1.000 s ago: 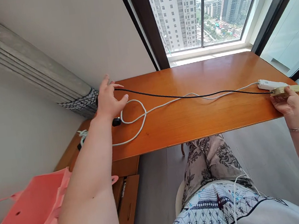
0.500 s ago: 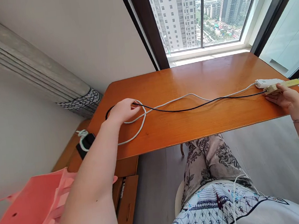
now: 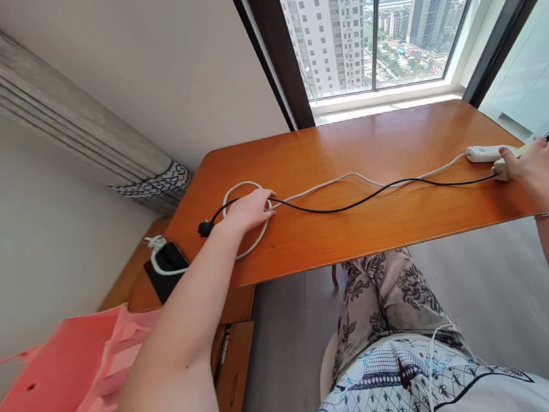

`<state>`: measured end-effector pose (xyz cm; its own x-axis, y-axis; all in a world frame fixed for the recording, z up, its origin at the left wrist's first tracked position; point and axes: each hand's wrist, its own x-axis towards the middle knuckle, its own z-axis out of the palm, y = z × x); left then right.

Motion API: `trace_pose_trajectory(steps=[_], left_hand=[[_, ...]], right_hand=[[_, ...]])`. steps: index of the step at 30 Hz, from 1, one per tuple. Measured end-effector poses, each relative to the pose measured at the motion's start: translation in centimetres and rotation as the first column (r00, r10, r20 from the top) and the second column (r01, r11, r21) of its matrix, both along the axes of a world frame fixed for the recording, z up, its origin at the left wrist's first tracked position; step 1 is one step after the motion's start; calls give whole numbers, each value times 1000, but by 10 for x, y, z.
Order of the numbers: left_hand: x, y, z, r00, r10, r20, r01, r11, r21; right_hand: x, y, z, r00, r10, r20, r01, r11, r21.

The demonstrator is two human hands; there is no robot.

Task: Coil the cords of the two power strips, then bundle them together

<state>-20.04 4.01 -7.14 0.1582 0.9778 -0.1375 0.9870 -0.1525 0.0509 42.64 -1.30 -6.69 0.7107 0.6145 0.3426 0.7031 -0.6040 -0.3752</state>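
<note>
On the wooden desk, my left hand [image 3: 251, 210] is closed round a black power cord [image 3: 339, 209], over the loop of a white cord [image 3: 241, 184]. The black plug [image 3: 205, 228] at the cord's end lies just left of that hand. At the right, the cord runs into a beige power strip [image 3: 501, 171]. My right hand [image 3: 537, 164] grips this strip from above and hides most of it. Beside it, a white power strip [image 3: 484, 153] lies on the desk, joined to the white cord.
The desk [image 3: 371, 141] stands against a window [image 3: 379, 35]. A black box-like thing [image 3: 165, 271] with a white plug and cord is at the lower left. Nearer me on that side is a pink bag [image 3: 66, 382]. A gathered curtain [image 3: 97, 127] hangs at the left wall.
My left hand has slid right along the black cord, and the black plug now shows. My right hand has turned over the beige strip, covering more of it.
</note>
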Motion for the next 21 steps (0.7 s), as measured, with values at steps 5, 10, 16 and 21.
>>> trace_pose_trajectory(steps=[5,10,16,21], left_hand=[[13,-5,5,985,-19,-170,15,1000,-26],[47,-25,16,931,77,-358,-50,995,84],[62,-22,4,938,-127,-323,177,975,132],[45,-2,-15,965,-114,-238,138,987,87]], right_hand=[[-97,9,10,736,675,45,-677,735,35],[-197,22,-2,281,937,-209,-958,259,-127],[-258,45,-6,364,883,-296,-892,238,-385],[-255,61,14,342,874,-344,-904,206,-375]])
